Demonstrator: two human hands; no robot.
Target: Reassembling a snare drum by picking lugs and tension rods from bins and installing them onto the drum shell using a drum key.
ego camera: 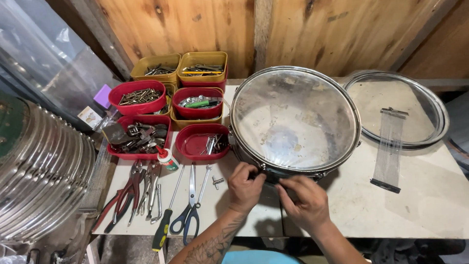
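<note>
A snare drum (295, 120) with a clear head and a metal rim stands on a pale worktable (430, 195). Both my hands are pressed against its near side wall. My left hand (245, 185) has its fingers curled at the shell just below the rim. My right hand (304, 200) pinches at the same spot, thumb and fingers closed on a small fitting that I cannot make out. A loose snare wire strip (389, 148) lies to the right of the drum, across a separate metal hoop with a clear skin (398, 108).
Red and yellow tubs (168, 105) of screws and hardware stand at the back left. Pliers (124, 195), scissors (189, 208), a screwdriver (166, 215) and a small glue bottle (167, 159) lie on the table's left part. A ribbed metal cylinder (39, 171) stands at far left.
</note>
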